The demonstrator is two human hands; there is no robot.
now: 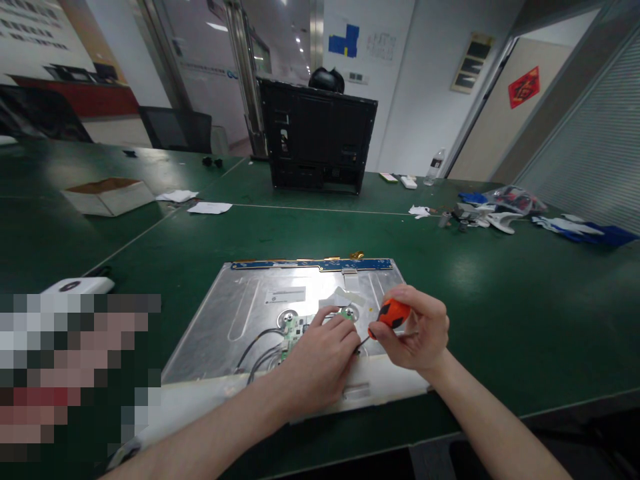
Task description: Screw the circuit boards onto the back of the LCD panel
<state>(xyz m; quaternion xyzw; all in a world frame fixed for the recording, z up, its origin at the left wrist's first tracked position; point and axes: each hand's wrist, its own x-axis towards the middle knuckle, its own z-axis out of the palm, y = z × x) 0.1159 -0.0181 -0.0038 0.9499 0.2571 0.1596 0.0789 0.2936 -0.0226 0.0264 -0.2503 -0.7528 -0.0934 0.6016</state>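
Screwdriver (391, 315): clamped in right hand (415, 330); left hand (320, 353) fingers pressed together beside it on circuit board (293, 330). Risk: tip slipping, gouging board.

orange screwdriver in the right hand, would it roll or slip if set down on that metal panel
The orange screwdriver has a short rounded handle, so it would probably roll on the smooth, flat metal panel. It looks small and likely light, since the right hand holds it with only its fingers. Its thin shaft looks stiff.
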